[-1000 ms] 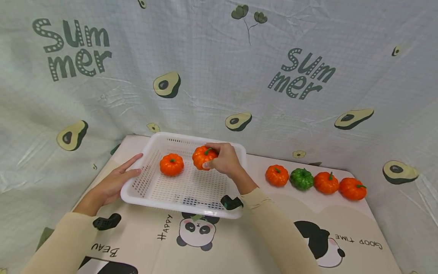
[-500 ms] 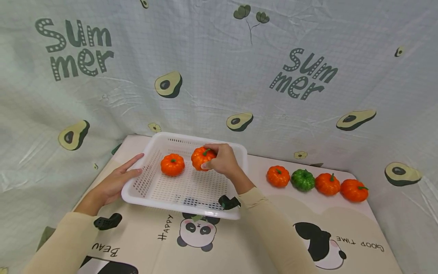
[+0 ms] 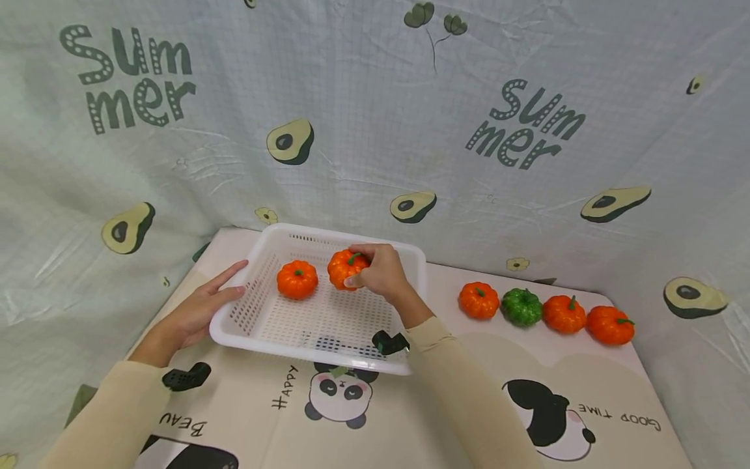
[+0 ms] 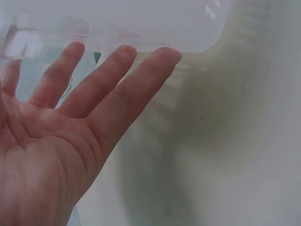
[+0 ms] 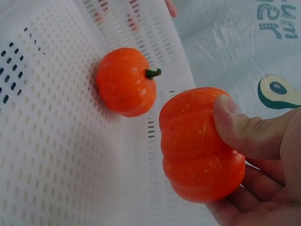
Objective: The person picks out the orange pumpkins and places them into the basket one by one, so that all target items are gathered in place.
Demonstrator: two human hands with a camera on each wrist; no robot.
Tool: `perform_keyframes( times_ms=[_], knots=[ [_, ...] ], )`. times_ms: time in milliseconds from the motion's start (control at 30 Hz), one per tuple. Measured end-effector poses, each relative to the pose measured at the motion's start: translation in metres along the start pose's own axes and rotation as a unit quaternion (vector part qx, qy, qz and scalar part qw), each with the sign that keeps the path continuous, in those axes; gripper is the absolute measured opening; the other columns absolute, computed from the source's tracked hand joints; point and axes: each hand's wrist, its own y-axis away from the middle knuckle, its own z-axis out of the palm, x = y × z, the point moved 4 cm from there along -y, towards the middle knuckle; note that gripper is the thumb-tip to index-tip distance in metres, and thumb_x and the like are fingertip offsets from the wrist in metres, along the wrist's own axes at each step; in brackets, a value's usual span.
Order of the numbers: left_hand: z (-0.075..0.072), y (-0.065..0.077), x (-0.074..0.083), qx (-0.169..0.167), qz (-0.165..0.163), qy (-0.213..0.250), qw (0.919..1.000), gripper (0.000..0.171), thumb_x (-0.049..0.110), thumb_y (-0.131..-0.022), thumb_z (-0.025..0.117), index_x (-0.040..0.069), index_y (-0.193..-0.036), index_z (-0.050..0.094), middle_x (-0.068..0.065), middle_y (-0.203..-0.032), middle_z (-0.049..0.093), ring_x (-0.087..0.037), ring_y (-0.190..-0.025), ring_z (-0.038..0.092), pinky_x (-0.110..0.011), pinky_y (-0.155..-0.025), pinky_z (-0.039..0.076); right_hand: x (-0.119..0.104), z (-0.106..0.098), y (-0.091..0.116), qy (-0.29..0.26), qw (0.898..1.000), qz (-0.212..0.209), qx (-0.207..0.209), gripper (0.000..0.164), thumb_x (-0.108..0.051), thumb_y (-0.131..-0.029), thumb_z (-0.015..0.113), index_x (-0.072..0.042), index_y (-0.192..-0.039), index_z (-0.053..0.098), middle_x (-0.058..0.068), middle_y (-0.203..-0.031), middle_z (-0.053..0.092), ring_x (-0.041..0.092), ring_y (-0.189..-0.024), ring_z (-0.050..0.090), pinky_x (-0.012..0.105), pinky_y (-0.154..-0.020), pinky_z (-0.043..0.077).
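My right hand (image 3: 381, 272) grips an orange pumpkin (image 5: 200, 146) with a green stem, thumb on one side and fingers on the other. It is held inside a white plastic basket (image 3: 275, 352), toward the basket's back. In the right wrist view a gap shows between this pumpkin and another orange pumpkin (image 5: 126, 82), which rests on the basket floor to its left. My left hand (image 3: 193, 314) is at the basket's left side. Its fingers (image 4: 127, 89) are straight and spread, with fingertips against the basket's outer wall.
Right of the basket, a row stands on the table (image 3: 445, 404): an orange pumpkin (image 3: 478, 300), a green pumpkin (image 3: 522, 307) and two more orange pumpkins. A fabric curtain (image 3: 351, 130) printed with avocados hangs right behind the table and along its sides.
The right hand and its pumpkin have shifted very slightly left over the basket. The left hand stays against the basket. The whole head view has drifted a little.
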Motion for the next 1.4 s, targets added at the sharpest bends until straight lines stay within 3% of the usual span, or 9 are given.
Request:
perform_keyframes(
  times_ms=[433, 933, 1400],
  knots=[
    [-0.002, 0.004, 0.001, -0.001, -0.002, -0.002, 1.0, 0.074, 0.043, -0.109, 0.052, 0.04, -0.167, 0.006, -0.019, -0.175, 0.014, -0.035, -0.13, 0.053, -0.045, -0.096, 0.062, 0.003, 0.007, -0.008, -0.023, 0.999, 0.023, -0.006, 0.059, 0.007, -0.071, 0.088, -0.007, -0.126, 0.075, 0.013, -0.13, 0.074, 0.03, -0.12, 0.066, 0.042, -0.107, 0.057],
    [-0.001, 0.002, 0.0, 0.001, -0.002, 0.004, 1.0, 0.074, 0.039, -0.109, 0.051, 0.04, -0.167, 0.005, -0.021, -0.175, 0.014, -0.044, -0.135, 0.05, -0.052, -0.097, 0.061, 0.003, 0.013, -0.016, -0.018, 0.999, 0.05, -0.003, 0.056, 0.007, -0.072, 0.088, -0.008, -0.124, 0.077, 0.011, -0.129, 0.074, 0.03, -0.12, 0.065, 0.041, -0.107, 0.057],
    [-0.001, 0.001, 0.001, -0.001, -0.005, 0.01, 0.9999, 0.074, 0.039, -0.109, 0.052, 0.041, -0.167, 0.007, -0.021, -0.174, 0.018, -0.039, -0.13, 0.055, -0.052, -0.096, 0.061, 0.008, 0.017, -0.019, -0.024, 0.997, 0.068, -0.01, 0.056, 0.011, -0.072, 0.086, -0.007, -0.124, 0.076, 0.012, -0.13, 0.072, 0.031, -0.12, 0.063, 0.041, -0.104, 0.059]
  ],
)
